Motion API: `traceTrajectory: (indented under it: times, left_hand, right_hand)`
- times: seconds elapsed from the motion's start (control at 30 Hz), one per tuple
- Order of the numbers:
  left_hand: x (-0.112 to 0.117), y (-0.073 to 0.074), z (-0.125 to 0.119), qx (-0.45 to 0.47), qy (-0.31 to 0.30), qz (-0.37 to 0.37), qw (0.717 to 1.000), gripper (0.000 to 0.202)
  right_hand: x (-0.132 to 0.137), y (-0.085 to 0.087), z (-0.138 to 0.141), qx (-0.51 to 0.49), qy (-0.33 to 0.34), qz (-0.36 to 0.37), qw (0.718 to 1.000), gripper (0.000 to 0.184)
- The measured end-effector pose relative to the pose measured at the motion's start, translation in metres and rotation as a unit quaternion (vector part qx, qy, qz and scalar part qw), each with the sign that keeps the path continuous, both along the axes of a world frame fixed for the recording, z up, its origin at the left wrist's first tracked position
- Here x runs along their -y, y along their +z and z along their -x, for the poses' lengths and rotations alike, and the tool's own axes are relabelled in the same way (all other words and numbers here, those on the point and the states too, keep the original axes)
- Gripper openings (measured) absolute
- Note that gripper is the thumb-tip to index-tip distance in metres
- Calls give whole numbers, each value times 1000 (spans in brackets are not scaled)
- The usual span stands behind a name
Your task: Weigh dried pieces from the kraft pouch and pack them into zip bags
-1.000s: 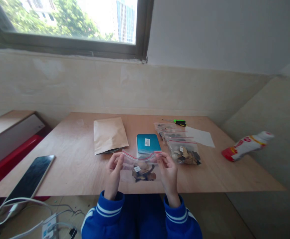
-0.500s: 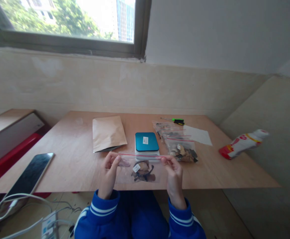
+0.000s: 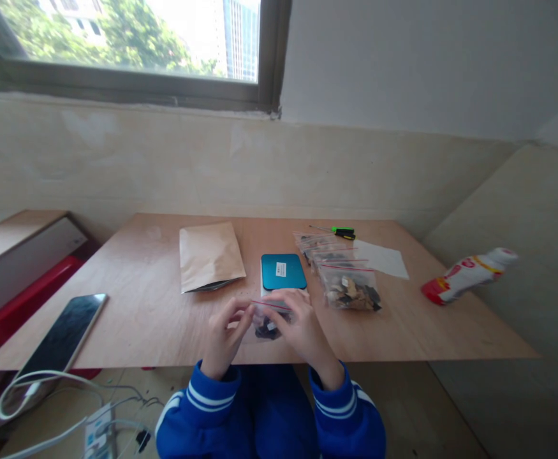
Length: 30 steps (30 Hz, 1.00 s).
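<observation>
A clear zip-top plastic bag [image 3: 269, 325] is pinched, fingers curled, between the left hand [image 3: 226, 335] and right hand [image 3: 298, 328] at lower centre, its red-lined long edge lying crosswise.

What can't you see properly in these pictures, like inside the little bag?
All from the head camera:
- Most of the zip bag and what's inside: hidden by the left hand and right hand.
- Words on the white label on the teal box: too small.
- Pieces in the other zip bags: too small to name.
</observation>
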<state>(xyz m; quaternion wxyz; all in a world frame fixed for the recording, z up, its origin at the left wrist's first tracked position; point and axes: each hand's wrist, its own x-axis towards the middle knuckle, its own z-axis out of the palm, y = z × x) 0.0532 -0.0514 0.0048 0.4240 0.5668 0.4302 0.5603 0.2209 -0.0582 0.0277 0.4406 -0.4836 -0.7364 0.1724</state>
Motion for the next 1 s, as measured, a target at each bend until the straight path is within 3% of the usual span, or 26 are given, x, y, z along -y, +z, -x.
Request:
traceTrajectory:
  times: [0.07,0.17,0.33,0.53,0.83,1.0]
  left_hand:
    - [0,3,2,14,-11,20,1000,13]
    - [0,4,4,24,-17,33,999,12]
    - [1,4,3,-15,-13,-9,1000,9]
    - [1,5,1,-25,-5,-48,999,10]
    - [-1,-1,-7,-34,13,-32,999,15]
    - [0,0,-5,3,75,-59,995,13]
  right_hand:
    - [-4,2,5,-18,5,8,1000,5]
    - [-8,-2,7,-41,0,22,999,12]
    - [-6,-8,10,-53,-35,16,998,19]
    - [0,-1,15,-43,20,41,998,4]
    - [-3,-4,24,7,-49,-57,997,25]
    - [-6,-4,15,4,14,6,1000,13]
